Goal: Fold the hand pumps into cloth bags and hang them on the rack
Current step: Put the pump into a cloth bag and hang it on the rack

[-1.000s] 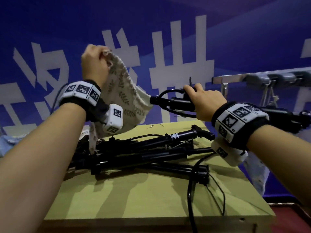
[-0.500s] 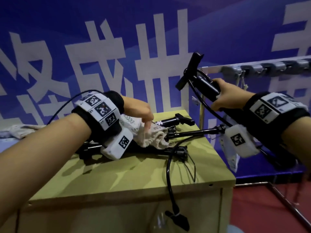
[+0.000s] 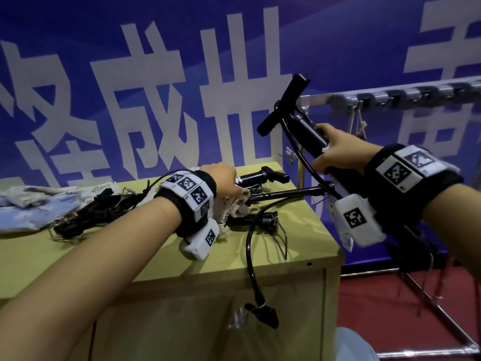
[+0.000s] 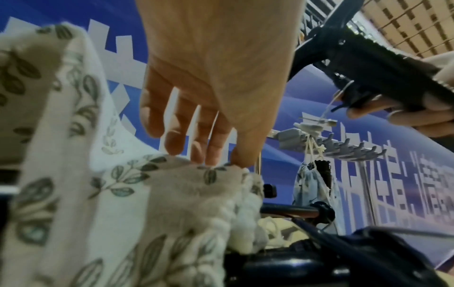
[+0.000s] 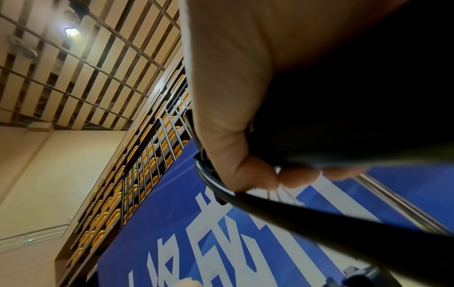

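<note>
My right hand (image 3: 335,149) grips the barrel of a black hand pump (image 3: 307,131) and holds it tilted over the table's right end, T-handle up. In the right wrist view the fingers (image 5: 245,167) curl round the barrel, with the hose (image 5: 319,219) beside them. My left hand (image 3: 223,178) reaches down onto a white leaf-print cloth bag (image 3: 234,207) that lies crumpled on the pumps. Its straight fingertips (image 4: 209,155) touch the bag (image 4: 147,194). The rack (image 3: 416,96) of hooks stands at the right.
Several more black pumps (image 3: 91,212) lie piled on the wooden table (image 3: 299,246), with other cloth bags (image 3: 39,201) at its left end. One hose (image 3: 250,256) hangs over the front edge. A filled blue bag (image 4: 314,184) hangs on the rack (image 4: 343,149).
My left hand has brought the leaf-print bag down from head height onto the pumps. My right hand has swung its pump from level to handle-up.
</note>
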Tool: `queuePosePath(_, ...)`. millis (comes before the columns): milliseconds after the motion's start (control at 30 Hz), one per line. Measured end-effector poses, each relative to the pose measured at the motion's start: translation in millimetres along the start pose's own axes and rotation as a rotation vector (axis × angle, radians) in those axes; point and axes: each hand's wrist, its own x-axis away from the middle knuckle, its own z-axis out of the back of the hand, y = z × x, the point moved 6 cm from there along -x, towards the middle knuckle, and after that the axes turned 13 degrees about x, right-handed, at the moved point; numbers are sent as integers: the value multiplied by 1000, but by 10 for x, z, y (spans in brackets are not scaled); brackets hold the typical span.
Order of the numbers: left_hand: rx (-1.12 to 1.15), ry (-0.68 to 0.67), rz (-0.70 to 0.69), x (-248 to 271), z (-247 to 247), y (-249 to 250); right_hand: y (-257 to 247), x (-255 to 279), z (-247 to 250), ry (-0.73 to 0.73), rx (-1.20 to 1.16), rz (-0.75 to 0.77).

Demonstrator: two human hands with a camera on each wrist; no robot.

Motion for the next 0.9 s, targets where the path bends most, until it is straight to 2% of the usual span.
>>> queuePosePath(200,-181,-5,-2,-6,17,132,114,91,7,-19,-17,-3)
queuePosePath(267,-115,32,39,-61,72,107,152,110,13,-26,-38,-4)
queuePosePath(333,131,149,98,-123,271,81,186,123,32,-22,-67,2)
queuePosePath(400,420,337,117,-158,619,96,203,123,71,-5,-118,17)
queuePosePath(467,603,515,13,-138,1034,220,213,116,144,25,-195,34)
queuePosePath(533,625,623,-169,-51,1356,461,220,114,243,65,-288,50)
queuePosePath(600,551,578,-281,-8,1433,734,262,130,361,129,-365,68)
queuePosePath(700,464,334,-291,-81,1179,1010,411,167,484,181,-429,63)
queuePosePath(800,331,77,-277,-171,820,1175,574,208,477,126,-397,49)
queuePosePath(900,325,24,-302,-206,651,1274,675,256,446,72,-366,54)
